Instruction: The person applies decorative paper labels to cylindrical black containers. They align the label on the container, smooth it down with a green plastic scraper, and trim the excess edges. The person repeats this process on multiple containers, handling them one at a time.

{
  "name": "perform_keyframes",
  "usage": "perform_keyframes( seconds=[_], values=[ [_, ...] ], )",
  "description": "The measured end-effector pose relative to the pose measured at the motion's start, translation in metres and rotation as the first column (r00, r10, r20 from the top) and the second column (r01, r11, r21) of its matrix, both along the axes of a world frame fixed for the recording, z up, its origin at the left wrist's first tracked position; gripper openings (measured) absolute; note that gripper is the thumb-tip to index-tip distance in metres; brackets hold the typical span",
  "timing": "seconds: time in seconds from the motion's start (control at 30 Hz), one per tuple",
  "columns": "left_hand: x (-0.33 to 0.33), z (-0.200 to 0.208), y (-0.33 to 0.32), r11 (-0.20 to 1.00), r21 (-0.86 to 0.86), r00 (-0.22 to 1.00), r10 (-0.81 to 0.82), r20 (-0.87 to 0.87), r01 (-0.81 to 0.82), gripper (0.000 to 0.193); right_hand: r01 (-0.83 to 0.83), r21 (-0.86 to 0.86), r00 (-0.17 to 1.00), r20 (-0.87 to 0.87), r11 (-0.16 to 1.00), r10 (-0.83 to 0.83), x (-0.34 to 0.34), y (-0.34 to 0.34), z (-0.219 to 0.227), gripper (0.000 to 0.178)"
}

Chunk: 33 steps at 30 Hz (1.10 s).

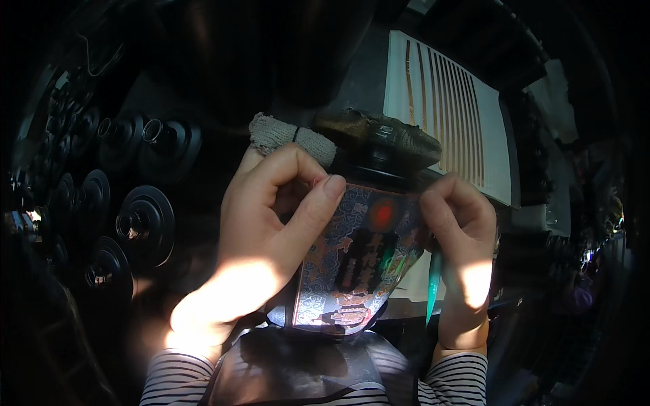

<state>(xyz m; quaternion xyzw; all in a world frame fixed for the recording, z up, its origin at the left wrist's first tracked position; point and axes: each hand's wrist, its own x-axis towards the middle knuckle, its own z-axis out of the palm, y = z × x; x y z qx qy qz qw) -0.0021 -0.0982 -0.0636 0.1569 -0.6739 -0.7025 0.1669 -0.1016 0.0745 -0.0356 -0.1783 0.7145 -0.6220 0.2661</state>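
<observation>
In front of me is a dark, black-rimmed jar (276, 315) with a blue-grey patterned label (338, 271) over its front. The label bears a red round spot and dark printed figures. My left hand (271, 210) is closed in a pinch, thumb and forefinger together at the label's upper left corner. At the upper right edge, my right hand (464, 216) also pinches, its fingers curled. A thin green pointed strip (432, 291) hangs below my right palm; what holds it is hidden. Just beyond my left fingers lies a grey knitted cloth roll (292, 137) with a black band.
A worn dark brownish object (379, 135) lies behind the jar. At the far right, a white sheet (493, 135) carries several copper-coloured strips (457, 108). Several round black lid-like pieces (145, 227) stand on the left. Much of the surroundings is too dark to make out.
</observation>
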Motion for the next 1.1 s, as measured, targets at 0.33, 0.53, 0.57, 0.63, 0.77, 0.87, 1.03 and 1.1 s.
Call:
perform_keyframes(
  seconds=[0.33, 0.53, 0.57, 0.63, 0.77, 0.87, 1.03, 1.1],
  values=[
    [0.041, -0.016, 0.005, 0.980, 0.156, 0.992, -0.127, 0.022, 0.122, 0.023, -0.003, -0.106, 0.989, 0.147, 0.994, 0.018, 0.041, 0.037, -0.029, 0.033],
    [0.090, -0.038, 0.017, 0.968, 0.164, 0.973, -0.207, 0.100, 0.189, 0.015, -0.003, 0.100, 0.936, 0.351, 0.995, -0.033, 0.088, 0.053, -0.037, 0.011],
    [0.094, -0.039, 0.019, 0.975, 0.108, 0.970, -0.208, 0.127, 0.195, 0.014, -0.042, 0.104, 0.944, 0.329, 0.994, 0.005, 0.090, 0.057, -0.039, 0.009],
    [0.098, -0.039, 0.025, 0.976, 0.149, 0.973, -0.180, 0.142, 0.159, 0.010, -0.040, 0.103, 0.931, 0.364, 0.994, 0.000, 0.093, 0.056, -0.040, 0.008],
    [0.094, -0.026, 0.021, 0.930, 0.343, 0.961, -0.206, 0.184, 0.134, 0.005, -0.008, 0.141, 0.920, 0.389, 0.990, -0.048, 0.098, 0.053, -0.031, 0.009],
    [0.095, -0.029, 0.020, 0.934, 0.326, 0.967, -0.205, 0.149, 0.147, 0.006, -0.015, 0.125, 0.907, 0.419, 0.992, -0.039, 0.100, 0.051, -0.023, 0.008],
    [0.098, -0.032, 0.019, 0.944, 0.272, 0.962, -0.233, 0.145, 0.188, 0.006, -0.029, 0.076, 0.906, 0.423, 0.997, -0.006, 0.101, 0.054, -0.030, 0.011],
    [0.098, -0.033, 0.017, 0.950, 0.241, 0.957, -0.243, 0.160, 0.201, 0.007, -0.101, 0.131, 0.934, 0.353, 0.986, 0.049, 0.097, 0.059, -0.036, 0.011]
  ],
)
